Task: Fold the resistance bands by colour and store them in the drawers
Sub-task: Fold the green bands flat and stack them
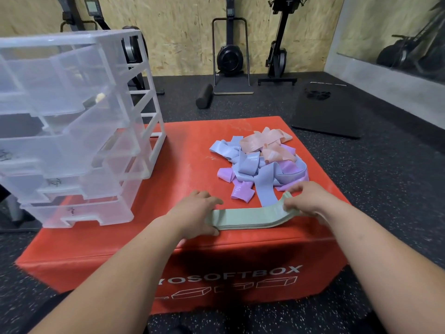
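A stack of several pale green resistance bands [248, 218] lies flat near the front edge of the red soft box [183, 165]. My left hand [195, 213] grips the stack's left end, thumb underneath at the front. My right hand [305, 201] pinches the right end, which curls upward. Behind them sits a loose pile of blue bands [248, 165], purple bands [240, 191] and pink bands [265, 141]. A clear plastic drawer unit [72, 131] stands on the box's left side with its drawers pulled out in steps.
A black foam roller [204, 96] and a black mat [330, 109] lie on the dark speckled floor behind the box. Rowing machines [230, 56] stand against the wooden wall. The box top between the drawer unit and the pile is bare red.
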